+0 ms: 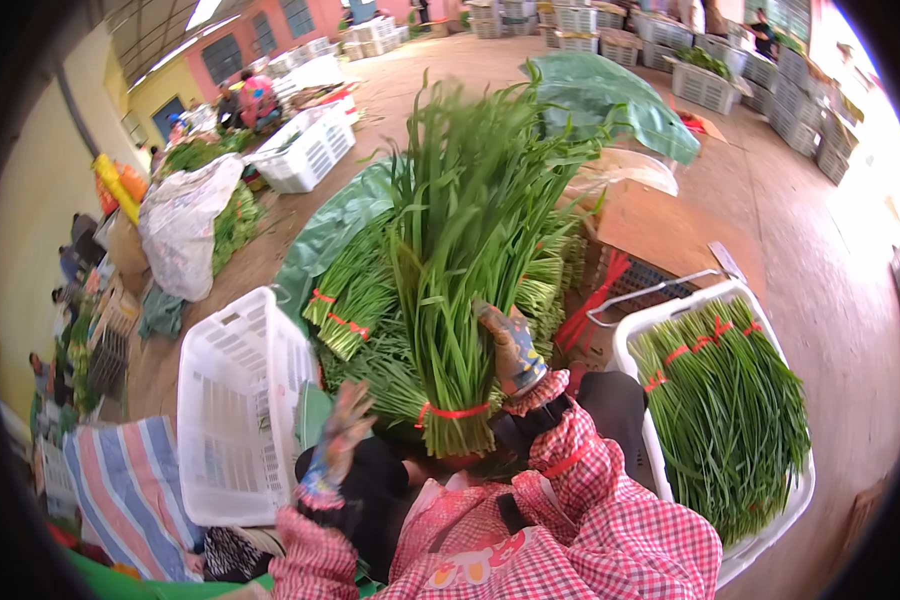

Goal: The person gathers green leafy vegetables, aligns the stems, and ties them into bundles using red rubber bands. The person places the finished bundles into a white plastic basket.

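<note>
A tall bundle of long-leaved green vegetables (457, 300) stands upright before me, with a red tie (454, 412) around its stems near the bottom. My right hand (514, 349), in a soiled patterned glove, holds the bundle's right side; some of its fingers are hidden by the leaves. To the left, my gloved left hand (345, 427) is raised off the bundle, fingers apart and holding nothing. Beyond the bundle lie more tied bunches (352, 289) on a green plastic sheet (330, 225). The upper leaves are blurred.
At my left, a white plastic crate (240, 412) stands near a striped cloth (131, 491). A white basket (802, 480) of tied greens is at my right. Red ties (592, 304) lie near a brown board (667, 232). People and stacked crates (577, 30) are farther off.
</note>
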### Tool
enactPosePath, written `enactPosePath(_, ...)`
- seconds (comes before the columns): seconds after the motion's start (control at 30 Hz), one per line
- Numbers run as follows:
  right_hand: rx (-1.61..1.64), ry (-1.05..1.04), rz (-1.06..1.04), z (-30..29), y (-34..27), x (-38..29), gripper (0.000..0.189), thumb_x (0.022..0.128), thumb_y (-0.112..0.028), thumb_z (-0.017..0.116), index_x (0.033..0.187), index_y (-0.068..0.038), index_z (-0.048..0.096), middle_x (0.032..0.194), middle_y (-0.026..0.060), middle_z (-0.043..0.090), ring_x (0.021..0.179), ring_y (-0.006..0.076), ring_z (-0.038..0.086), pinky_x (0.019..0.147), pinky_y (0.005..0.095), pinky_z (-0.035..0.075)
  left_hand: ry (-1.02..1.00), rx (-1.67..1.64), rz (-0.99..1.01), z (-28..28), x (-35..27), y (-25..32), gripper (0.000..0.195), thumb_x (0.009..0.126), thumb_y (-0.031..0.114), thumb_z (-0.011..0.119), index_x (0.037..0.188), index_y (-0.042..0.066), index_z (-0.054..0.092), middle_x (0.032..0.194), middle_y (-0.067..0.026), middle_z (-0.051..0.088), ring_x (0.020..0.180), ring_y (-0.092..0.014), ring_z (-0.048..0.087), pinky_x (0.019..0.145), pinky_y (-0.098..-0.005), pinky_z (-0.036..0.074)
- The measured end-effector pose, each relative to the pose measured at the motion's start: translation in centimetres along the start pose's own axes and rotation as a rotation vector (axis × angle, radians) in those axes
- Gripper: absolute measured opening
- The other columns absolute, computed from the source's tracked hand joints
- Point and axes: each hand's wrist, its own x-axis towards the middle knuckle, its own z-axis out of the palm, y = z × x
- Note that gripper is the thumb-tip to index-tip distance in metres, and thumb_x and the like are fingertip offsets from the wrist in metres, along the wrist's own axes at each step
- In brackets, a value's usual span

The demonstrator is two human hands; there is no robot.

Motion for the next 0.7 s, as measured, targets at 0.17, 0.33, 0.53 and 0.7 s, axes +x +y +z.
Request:
enactPosePath(0.17,0.032,0.037,0.226,2.7,2.2,-1.1,0.025,0.1,-0.009,0.049,0.12,0.006,0.055,0.121,0.0232,0.062,0.109,0.0238,0.063,0.099,0.0322,0.05,-0.045,0.272,-0.357,5.3,5.1,-7.3,0.09,0.093,0.039,0.062,0.153,0.006,0.005,0.149,-0.022,0.036,0.121,-0.029,0.054,0.095,-0.0383,0.049)
enactPosePath(0.33,0.381,-0.103,0.238,2.5,6.0,-2.3,0.059,0.094,-0.027,0.064,0.127,0.015,0.042,0.108,0.0245,0.066,0.099,0.0263,0.066,0.09,0.03,0.053,0.153,-0.306,-0.131,3.2,6.4,-12.0,0.052,0.097,0.039,0.055,0.136,0.006,0.048,0.137,-0.0071,0.052,0.121,-0.019,0.055,0.104,-0.0343,0.042)
enactPosePath(0.53,0.031,-0.304,0.006,1.1,10.4,-1.7,0.053,0.096,-0.04,0.058,0.117,0.009,0.055,0.111,0.0173,0.066,0.101,0.022,0.064,0.092,0.0318,0.049,0.218,-0.545,-0.22,1.8,8.3,-13.4,0.047,0.093,0.035,0.059,0.124,0.0,0.056,0.126,-0.0116,0.061,0.115,-0.022,0.059,0.102,-0.0385,0.045)
enactPosePath(0.7,0.08,-0.187,0.318,2.0,9.7,-1.3,0.038,0.091,-0.024,0.066,0.112,0.008,0.061,0.113,0.0114,0.067,0.095,0.016,0.065,0.088,0.0267,0.049,0.314,-0.491,-0.217,0.9,8.4,-13.3,0.041,0.092,0.03,0.055,0.119,-0.001,0.059,0.123,-0.0132,0.063,0.113,-0.024,0.061,0.099,-0.0394,0.049)
